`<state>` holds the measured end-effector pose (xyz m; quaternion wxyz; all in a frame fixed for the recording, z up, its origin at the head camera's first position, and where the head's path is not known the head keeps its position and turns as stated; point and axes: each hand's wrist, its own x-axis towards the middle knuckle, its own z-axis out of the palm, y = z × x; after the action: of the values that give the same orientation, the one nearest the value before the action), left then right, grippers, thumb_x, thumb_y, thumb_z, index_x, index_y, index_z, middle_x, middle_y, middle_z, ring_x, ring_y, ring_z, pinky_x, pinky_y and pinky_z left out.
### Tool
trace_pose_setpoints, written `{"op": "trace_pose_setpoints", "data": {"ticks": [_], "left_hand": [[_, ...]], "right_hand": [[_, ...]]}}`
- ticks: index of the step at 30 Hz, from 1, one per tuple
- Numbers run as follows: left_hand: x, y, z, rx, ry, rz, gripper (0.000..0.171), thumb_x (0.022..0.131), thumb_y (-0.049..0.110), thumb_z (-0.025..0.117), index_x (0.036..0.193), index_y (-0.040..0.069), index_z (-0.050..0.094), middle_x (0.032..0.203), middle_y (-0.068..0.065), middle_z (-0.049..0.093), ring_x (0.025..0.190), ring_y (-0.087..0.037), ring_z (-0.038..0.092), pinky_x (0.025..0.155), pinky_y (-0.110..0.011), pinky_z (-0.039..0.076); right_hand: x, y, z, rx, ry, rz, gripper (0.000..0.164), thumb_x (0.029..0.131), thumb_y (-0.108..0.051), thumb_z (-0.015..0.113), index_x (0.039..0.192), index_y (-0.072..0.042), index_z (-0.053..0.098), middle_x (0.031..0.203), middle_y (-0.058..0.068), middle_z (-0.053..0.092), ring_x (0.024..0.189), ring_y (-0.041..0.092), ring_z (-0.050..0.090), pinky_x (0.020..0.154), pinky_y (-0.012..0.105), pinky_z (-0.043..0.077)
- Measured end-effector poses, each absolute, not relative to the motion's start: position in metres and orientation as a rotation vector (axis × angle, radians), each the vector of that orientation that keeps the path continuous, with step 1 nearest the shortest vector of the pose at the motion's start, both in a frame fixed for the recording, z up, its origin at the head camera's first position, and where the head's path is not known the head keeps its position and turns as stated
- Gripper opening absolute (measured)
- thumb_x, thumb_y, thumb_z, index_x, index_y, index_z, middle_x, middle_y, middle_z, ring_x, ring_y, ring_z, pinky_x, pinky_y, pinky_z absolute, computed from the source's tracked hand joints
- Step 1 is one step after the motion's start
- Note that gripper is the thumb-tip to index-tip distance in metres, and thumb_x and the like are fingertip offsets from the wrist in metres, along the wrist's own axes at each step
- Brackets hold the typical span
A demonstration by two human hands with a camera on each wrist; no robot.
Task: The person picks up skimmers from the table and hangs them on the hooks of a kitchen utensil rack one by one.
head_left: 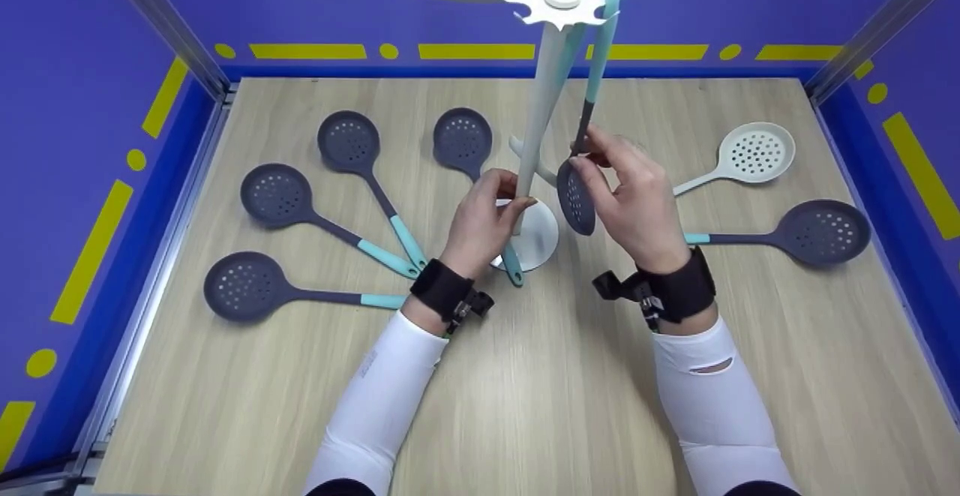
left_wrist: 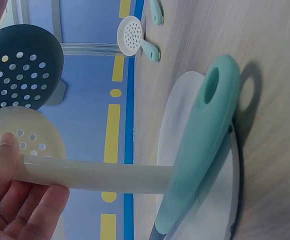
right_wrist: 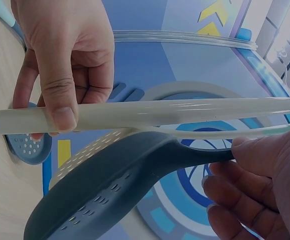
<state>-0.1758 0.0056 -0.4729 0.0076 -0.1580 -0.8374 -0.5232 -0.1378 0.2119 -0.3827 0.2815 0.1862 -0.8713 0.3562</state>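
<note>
My left hand grips the white post of a utensil stand, low down above its round base. With thumb and fingers my right hand pinches the neck of a dark grey skimmer, just above its perforated head. This skimmer hangs nearly upright, its teal handle reaching a hook of the stand's star-shaped top. A pale skimmer hangs behind it against the post. Another dark skimmer lies with its teal handle across the base.
Several dark skimmers lie on the wooden table to the left, including one at the near left. On the right are a pale skimmer and a dark one. Blue panels with yellow marks enclose the table.
</note>
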Motion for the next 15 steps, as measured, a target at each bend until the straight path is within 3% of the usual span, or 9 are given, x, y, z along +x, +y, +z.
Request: {"op": "trace_pose_setpoints", "data": {"ticks": [9, 15], "left_hand": [[-0.1753, 0.0054, -0.4727, -0.505, -2.611, -1.626, 0.03, 0.1, 0.032, 0.07, 0.121, 0.013, 0.06, 0.114, -0.001, 0.067, 0.111, -0.012, 0.068, 0.091, -0.018, 0.059], [-0.1751, 0.0054, -0.4726, -0.518, -2.612, -1.62, 0.031, 0.1, 0.034, 0.07, 0.122, 0.014, 0.06, 0.115, -0.001, 0.066, 0.112, -0.012, 0.067, 0.091, -0.018, 0.058]], "right_hand": [[-0.1384, 0.2128, -0.3829, 0.498, -2.33, 0.977, 0.04, 0.105, -0.019, 0.066, 0.139, 0.002, 0.064, 0.113, 0.017, 0.076, 0.102, 0.03, 0.074, 0.093, 0.043, 0.061], [-0.1391, 0.214, -0.3836, 0.484, -2.329, 0.957, 0.041, 0.104, -0.02, 0.067, 0.14, -0.001, 0.064, 0.114, 0.015, 0.076, 0.102, 0.027, 0.073, 0.092, 0.042, 0.061]]}}
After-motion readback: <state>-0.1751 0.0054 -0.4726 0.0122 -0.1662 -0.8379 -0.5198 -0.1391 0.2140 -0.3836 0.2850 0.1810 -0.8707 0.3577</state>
